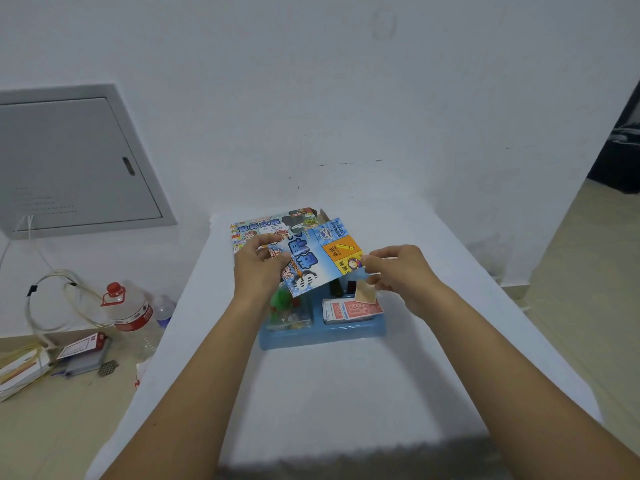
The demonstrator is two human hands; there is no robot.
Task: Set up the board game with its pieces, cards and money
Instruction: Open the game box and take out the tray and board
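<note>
Both hands are raised over the far half of the white bench [346,393], holding the folded game board [322,259] between them.

Left hand [258,268]: fingers curled round the board's left edge, thumb on top of the printed face. Right hand [398,271]: fingers pinched on the board's right corner; a small tan card [365,293] hangs below the same hand, and whether it is held by the fingers or only lies behind them cannot be told.

Board: tilted, blue printed face toward the camera, lifted clear above the tray [322,336]. It covers the tray's far part.

Tray: blue plastic, near the middle of the bench. Right compartment holds a stack of red money [351,310]. Left compartment holds green pieces [281,301] and small clear items, too blurred to name. Two dark upright pieces [343,287] stand just under the board's lower edge.

Box lid [266,228]: colourful, flat on the bench at its far edge, behind the board and partly hidden by it.

Floor, left of the bench: a plastic bottle [130,310] with red cap, coiled cable [52,299], small boxes [85,351]. Grey panel [76,161] on the wall at far left.
</note>
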